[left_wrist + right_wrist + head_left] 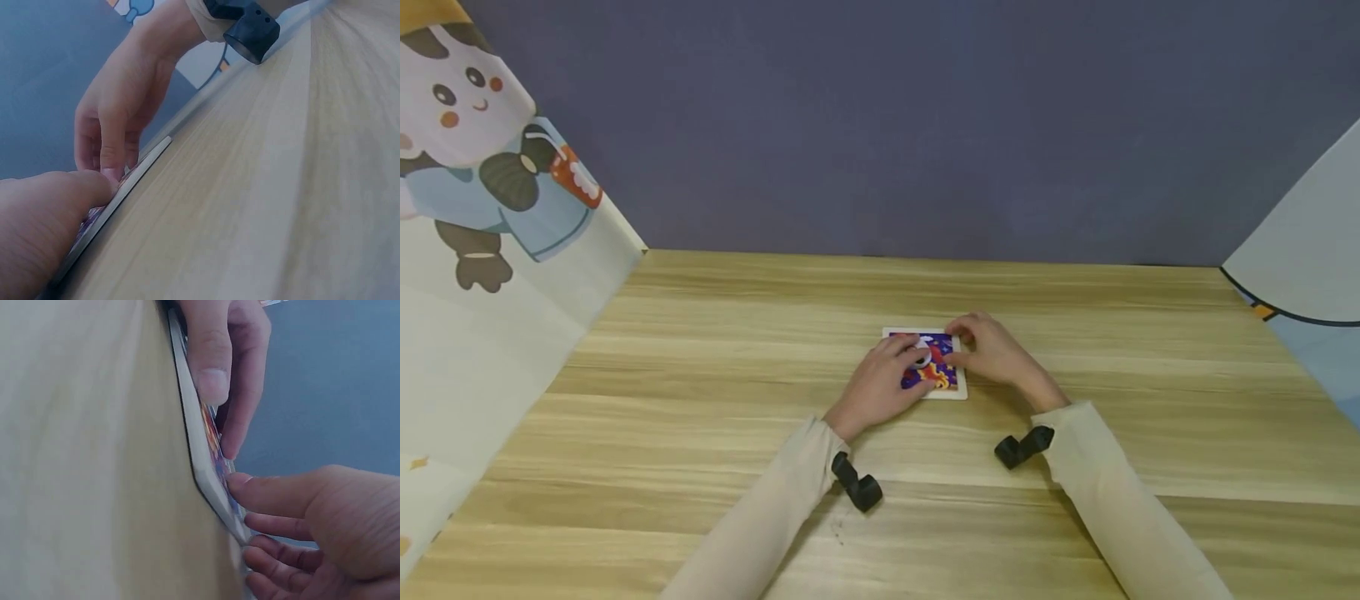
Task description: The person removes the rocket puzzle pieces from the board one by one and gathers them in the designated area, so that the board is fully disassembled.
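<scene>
A small square picture board [962, 388] with a white border and a purple, red and yellow print lies on the wooden table. My left hand [882, 379] rests over its left half, fingers fairly straight, the thumb low on the print and partly hiding it. At the right side, my right hand [988, 346] has bent fingers near the upper corner and its thumb on the print. The right wrist view shows that thumb [250, 487] on the board's face and the other fingers curled at its edge. What lies under the left palm is hidden.
The wood-grain table [737, 333] runs back to a dark blue-grey panel [887, 125]. A white sheet with a cartoon figure [482, 150] borders the left; a pale printed sheet [1315, 225] borders the right. Black devices [859, 485] sit at both cuffs.
</scene>
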Demonstrator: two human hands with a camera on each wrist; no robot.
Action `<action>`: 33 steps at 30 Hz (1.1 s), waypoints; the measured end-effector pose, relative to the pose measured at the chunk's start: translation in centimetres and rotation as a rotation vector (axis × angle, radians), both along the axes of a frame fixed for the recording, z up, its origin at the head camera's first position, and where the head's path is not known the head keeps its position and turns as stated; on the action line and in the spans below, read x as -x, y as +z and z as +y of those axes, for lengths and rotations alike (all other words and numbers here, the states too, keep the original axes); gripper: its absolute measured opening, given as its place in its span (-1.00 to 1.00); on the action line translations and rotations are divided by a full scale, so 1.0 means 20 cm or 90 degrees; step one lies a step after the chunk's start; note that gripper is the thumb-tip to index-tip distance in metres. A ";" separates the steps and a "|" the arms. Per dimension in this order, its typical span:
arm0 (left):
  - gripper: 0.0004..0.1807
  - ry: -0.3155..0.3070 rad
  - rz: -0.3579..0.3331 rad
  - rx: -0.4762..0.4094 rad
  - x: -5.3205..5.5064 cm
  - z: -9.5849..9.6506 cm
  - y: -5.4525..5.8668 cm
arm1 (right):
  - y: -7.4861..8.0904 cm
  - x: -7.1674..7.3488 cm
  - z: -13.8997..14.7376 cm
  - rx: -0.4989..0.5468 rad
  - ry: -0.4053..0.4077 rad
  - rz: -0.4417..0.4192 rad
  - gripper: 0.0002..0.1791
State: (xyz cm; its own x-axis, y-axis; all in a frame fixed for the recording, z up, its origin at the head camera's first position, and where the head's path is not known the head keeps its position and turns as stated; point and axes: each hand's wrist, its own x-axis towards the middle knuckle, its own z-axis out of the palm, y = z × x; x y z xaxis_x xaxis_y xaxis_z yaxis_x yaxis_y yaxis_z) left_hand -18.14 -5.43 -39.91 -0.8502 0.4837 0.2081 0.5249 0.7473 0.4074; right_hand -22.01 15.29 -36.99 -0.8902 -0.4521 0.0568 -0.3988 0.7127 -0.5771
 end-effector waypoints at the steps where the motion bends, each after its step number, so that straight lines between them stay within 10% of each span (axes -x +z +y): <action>1: -0.44 -0.001 0.001 0.001 0.00 0.00 0.00 | 0.00 0.00 0.00 -0.006 0.002 0.000 -0.55; 33: -0.47 -0.016 0.024 0.012 0.00 0.01 0.00 | -0.01 0.04 0.00 0.117 -0.080 -0.122 -0.62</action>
State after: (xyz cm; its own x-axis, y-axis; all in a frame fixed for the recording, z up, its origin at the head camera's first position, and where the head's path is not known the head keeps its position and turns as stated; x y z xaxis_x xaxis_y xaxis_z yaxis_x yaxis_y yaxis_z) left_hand -18.11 -5.31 -39.90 -0.8294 0.5090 0.2301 0.5583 0.7408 0.3736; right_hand -22.82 15.22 -37.16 -0.9411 -0.3347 -0.0474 -0.1847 0.6265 -0.7572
